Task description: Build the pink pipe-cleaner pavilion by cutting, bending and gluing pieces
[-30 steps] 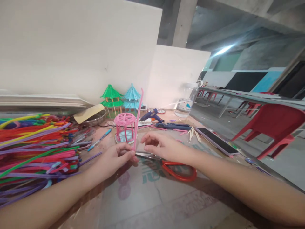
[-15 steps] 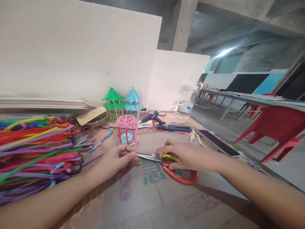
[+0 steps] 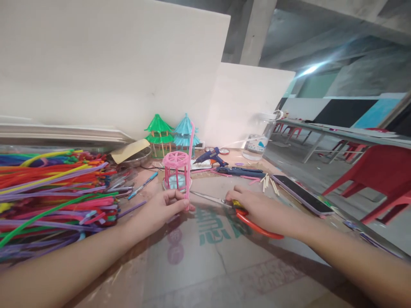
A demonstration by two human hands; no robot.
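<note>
One pink strip [image 3: 189,167], upright, pinched in left hand [image 3: 160,210]

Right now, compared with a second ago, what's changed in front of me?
Your right hand has moved rightward, from near the blades to the handles, and taken hold of the scissors; their tips have swung a little away from you. Your left hand still pinches the upright pink strip. The pink frame and glue gun stayed put.
</note>
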